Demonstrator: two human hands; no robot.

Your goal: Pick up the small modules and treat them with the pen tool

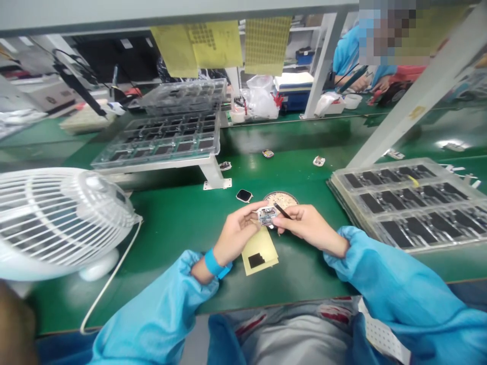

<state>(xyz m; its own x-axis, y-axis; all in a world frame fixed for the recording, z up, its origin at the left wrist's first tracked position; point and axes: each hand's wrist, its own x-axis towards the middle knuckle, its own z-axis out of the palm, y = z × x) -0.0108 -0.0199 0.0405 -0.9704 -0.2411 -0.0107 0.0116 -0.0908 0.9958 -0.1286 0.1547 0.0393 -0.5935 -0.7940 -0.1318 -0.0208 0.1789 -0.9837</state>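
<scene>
Between the thumb and fingers of my left hand (239, 226) is a small smartwatch case (267, 216), its inner parts facing up. My right hand (310, 228) pinches dark tweezers (282, 211), and its fingertips are at the right edge of the case. Behind my hands stands a round dish (283, 196) of small pale pieces. A watch screen (244, 195) with a black face lies just beyond my left hand. Below the case lies a yellow sheet (262, 247) bearing a black adhesive patch (256, 260).
A white fan (64, 223) stands at left, its cord hanging over the edge. Clear trays (414, 203) of dark screens are stacked at right; more trays (163, 137) sit on a raised stand. Several watch parts (318, 160) lie farther back. Across the bench, a person (348, 56) works.
</scene>
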